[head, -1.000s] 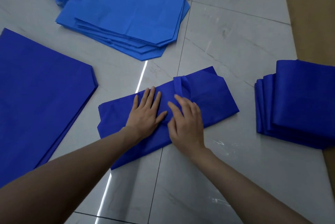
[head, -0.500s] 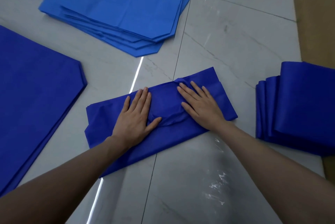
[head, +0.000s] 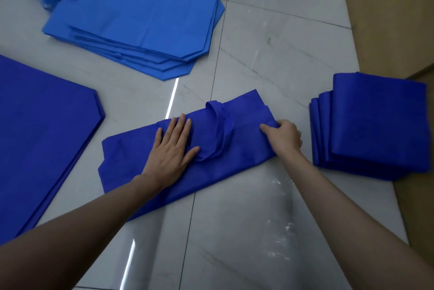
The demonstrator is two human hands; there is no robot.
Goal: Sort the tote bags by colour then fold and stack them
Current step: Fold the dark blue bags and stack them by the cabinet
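Head view: folding step in hand, on a dark blue tote bag [head: 246,158] lying as a long narrow band across the middle of the floor [head: 270,55], slanted from near left to far right. Pressing down with left hand [head: 170,149], fingers straight and spread, just left of the handle loop [head: 220,130], thumb touching it. Pinching the band's right end with right hand [head: 285,136], fingers curled over the cloth edge. Probably next: lift that end and bring it over toward the left, loop tucked inside, then carry across to the folded dark blue stack [head: 375,125] near the floor's right edge. Calls for a firm anchor from the flat palm, thin cloth being likely to slide on glossy tile. Cloth matte, thin, non-woven by the look, holding soft creases; clipped corners on the flat bags. Unfolded dark blue pile [head: 42,130] at the left edge; lighter blue pile [head: 145,15], handles bunched, toward the far left corner. Floor pale veined marble, mirror-bright, with thin dark grout lines
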